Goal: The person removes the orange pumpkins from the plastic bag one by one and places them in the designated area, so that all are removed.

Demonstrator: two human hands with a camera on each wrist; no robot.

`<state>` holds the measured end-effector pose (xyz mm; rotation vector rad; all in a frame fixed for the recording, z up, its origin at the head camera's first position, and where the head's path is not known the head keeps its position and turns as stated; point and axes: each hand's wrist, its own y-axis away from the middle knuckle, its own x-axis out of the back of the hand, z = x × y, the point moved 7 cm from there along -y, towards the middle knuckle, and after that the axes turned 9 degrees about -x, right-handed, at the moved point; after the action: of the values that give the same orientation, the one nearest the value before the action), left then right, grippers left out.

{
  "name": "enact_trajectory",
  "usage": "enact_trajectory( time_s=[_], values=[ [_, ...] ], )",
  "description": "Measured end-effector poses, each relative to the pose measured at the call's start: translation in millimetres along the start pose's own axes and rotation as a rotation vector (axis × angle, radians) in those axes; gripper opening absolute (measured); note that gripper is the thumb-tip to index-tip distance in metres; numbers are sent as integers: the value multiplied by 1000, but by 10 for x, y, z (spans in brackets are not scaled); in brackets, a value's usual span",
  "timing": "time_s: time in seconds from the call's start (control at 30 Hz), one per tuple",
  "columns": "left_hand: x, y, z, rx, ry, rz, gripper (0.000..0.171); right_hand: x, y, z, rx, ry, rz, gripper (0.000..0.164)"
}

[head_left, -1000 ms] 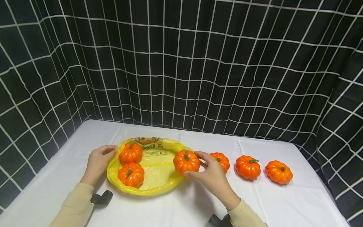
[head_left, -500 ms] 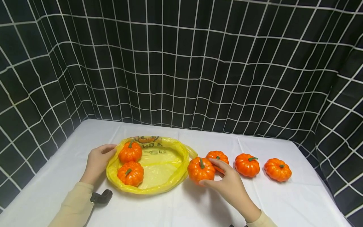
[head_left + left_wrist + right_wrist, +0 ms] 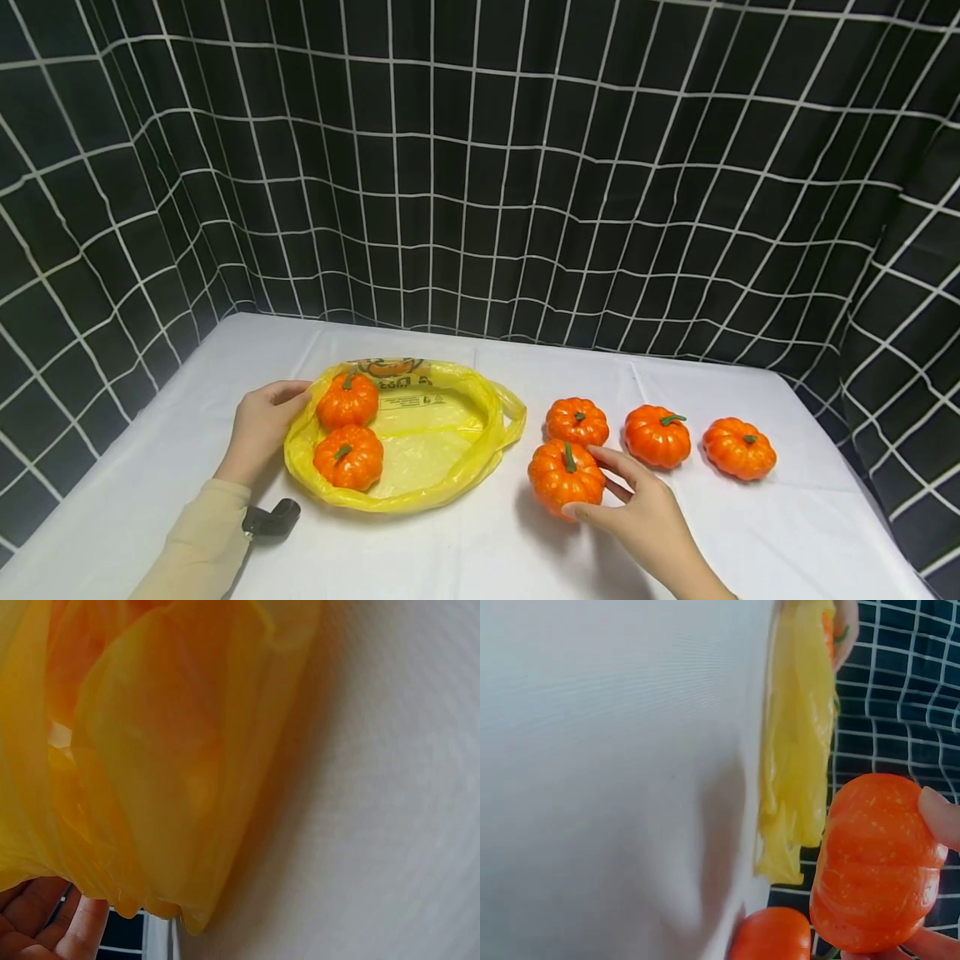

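Above white cloth-covered table (image 3: 465, 554), raised clear of surface: glossy orange ribbed pumpkin with green stem (image 3: 562, 483), held by right hand (image 3: 652, 521) between thumb and fingers. Left hand (image 3: 258, 429) at left rim of yellow plastic bag (image 3: 423, 454); fingertips partly hidden, cannot tell whether pinching. Two orange pumpkins (image 3: 348, 460) inside bag; three orange pumpkins (image 3: 657, 437) in row on table, right of bag.

Pumpkins (image 3: 562, 489) orange, stems (image 3: 570, 458) green; bag (image 3: 431, 467) yellow, print (image 3: 397, 367) perhaps black; tablecloth (image 3: 465, 550) white; curtain (image 3: 480, 183) black, white-gridded.
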<state>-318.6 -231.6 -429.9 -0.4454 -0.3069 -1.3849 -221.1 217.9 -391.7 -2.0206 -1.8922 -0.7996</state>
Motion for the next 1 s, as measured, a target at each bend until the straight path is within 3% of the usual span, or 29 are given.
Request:
enact_trajectory(
  time_s=[0.23,0.53,1.0],
  values=[
    [3,9,9,4,2,-7,44,76,56,158,-77,56,-8,83],
    [-3,3,6,7,2,-6,42,140,90,316,-163,39,-18,86],
    [-4,-2,3,11,-8,-5,42,148,88,464,-205,69,-22,90]
  ],
)
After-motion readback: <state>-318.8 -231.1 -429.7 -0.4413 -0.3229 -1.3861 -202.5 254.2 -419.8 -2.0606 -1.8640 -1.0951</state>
